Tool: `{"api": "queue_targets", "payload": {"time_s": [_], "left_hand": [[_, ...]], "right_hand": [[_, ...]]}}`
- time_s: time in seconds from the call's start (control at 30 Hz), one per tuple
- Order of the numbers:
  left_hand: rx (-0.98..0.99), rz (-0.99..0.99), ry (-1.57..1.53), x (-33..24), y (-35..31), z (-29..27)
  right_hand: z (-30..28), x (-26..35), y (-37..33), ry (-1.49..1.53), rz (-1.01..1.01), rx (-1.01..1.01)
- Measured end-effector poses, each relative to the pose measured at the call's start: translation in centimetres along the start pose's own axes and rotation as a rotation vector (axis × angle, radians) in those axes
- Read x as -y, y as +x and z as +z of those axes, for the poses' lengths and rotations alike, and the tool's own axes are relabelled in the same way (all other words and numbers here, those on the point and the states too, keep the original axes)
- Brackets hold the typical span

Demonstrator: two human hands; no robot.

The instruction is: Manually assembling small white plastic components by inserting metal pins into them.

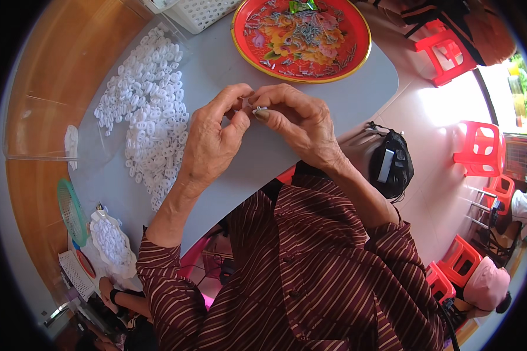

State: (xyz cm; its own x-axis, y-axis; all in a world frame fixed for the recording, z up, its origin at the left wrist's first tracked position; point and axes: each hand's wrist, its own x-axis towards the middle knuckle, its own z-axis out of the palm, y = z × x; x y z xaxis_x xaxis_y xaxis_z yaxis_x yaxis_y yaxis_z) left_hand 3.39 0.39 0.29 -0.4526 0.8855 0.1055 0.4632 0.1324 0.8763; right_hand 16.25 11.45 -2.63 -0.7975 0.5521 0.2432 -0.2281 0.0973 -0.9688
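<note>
My left hand (214,131) and my right hand (301,126) meet above the grey table, fingertips almost touching. Between the left thumb and fingers is pinched a small whitish plastic piece (246,103), mostly covered by the fingers. A tiny silvery-white piece (260,108) shows at the tip of my right thumb, held against the fingers; its exact kind is too small to tell. Left of my hands spreads a heap of small white oval plastic pieces with holes (152,111). Just beyond them stands a red flowered round tray (240,44) holding many small grey metal pins (310,29).
A white perforated basket (202,14) is at the table's far edge. To the left are a clear plastic sheet (41,152), a green mesh basket (70,212) and a dish of white pieces (111,240), near another person's arm (132,301). Red stools (480,148) stand at right.
</note>
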Motion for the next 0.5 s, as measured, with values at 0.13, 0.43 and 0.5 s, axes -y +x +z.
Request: {"api": "queue_targets", "payload": {"time_s": [0.13,0.43,0.5], "left_hand": [[-0.037,0.062,0.069,-0.30,-0.04,0.19],[-0.079,0.069,0.031,-0.28,-0.16,-0.20],[-0.075,-0.001,-0.065,-0.06,-0.03,-0.43]], "right_hand": [[0.04,-0.29,-0.10,0.020,0.021,0.008],[0.36,-0.20,-0.32,0.012,0.048,-0.061],[0.16,-0.18,-0.39,0.022,0.067,-0.082]]}}
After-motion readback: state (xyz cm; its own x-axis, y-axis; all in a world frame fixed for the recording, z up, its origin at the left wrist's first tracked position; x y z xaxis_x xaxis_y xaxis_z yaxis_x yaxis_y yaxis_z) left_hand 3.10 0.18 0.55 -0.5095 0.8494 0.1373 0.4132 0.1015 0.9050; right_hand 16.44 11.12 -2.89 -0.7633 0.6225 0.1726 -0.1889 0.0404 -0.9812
